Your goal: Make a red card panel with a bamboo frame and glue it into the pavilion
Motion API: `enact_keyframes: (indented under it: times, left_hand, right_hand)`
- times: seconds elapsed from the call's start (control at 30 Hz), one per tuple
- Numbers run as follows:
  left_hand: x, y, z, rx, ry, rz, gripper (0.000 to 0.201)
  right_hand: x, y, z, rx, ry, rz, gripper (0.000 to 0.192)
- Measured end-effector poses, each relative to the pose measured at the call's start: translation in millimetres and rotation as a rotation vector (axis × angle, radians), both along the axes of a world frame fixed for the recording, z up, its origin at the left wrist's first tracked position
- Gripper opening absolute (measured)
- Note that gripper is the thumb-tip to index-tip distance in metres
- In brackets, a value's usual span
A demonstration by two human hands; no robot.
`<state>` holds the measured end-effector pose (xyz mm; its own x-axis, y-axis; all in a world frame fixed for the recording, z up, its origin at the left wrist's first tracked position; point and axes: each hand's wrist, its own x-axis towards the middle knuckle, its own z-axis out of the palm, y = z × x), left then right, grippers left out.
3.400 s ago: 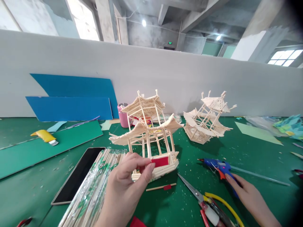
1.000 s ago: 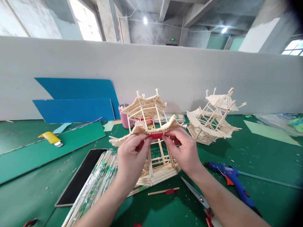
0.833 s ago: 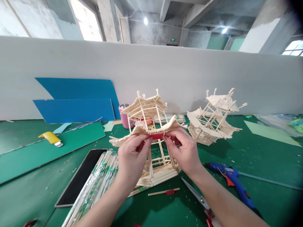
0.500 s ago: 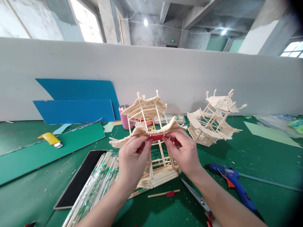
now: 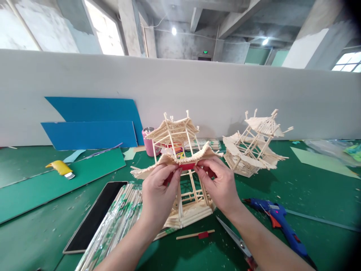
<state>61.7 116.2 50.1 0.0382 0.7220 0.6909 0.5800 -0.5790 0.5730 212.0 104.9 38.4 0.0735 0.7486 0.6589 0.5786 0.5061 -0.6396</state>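
Note:
A two-tiered pavilion model (image 5: 194, 218) built of pale wooden sticks stands upright in front of me. Under the front edge of its lower roof sits a small red strip (image 5: 187, 166). My left hand (image 5: 160, 184) pinches the strip's left end against the roof edge, thumb below. At the right end, my right hand (image 5: 218, 180) does the same with closed fingertips. Both hands hide parts of the roof and posts. On the table before the model lies a thin stick with a red piece (image 5: 203, 235) on it.
Scissors (image 5: 234, 235) and a blue glue gun (image 5: 279, 214) lie on the right. A second stick model (image 5: 251, 150) stands behind. Wrapped sticks (image 5: 118, 218), a black tablet-like slab (image 5: 94, 218) and a yellow cutter (image 5: 59, 167) lie left. A pink can (image 5: 149, 145) stands at the back.
The view has tilted up very slightly. Both hands keep their pinch on the red strip, and nothing else has visibly moved.

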Motion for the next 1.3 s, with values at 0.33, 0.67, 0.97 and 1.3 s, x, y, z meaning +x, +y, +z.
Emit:
enact_keyframes:
  times: [0.33,0.67,0.97,1.3]
  left_hand:
    - [-1.6,0.5,-1.6,0.02,-0.022,-0.029,0.007]
    - [-2.2,-1.5,-0.4,0.027,-0.019,-0.039,0.007]
    - [-2.7,-0.6,-1.7,0.044,-0.012,-0.06,0.006]
    - [-1.6,0.4,-4.7,0.077,-0.034,-0.063,0.006]
  right_hand:
    - [-0.6,0.1,1.2,0.022,0.004,-0.001,0.009]
    - [-0.2,0.1,4.3,0.035,0.003,0.009,0.007]
    - [-0.1,-0.1,4.2,0.032,0.003,0.011,0.008]
    - [-0.7,-0.2,3.5,0.047,0.007,0.018,0.007]
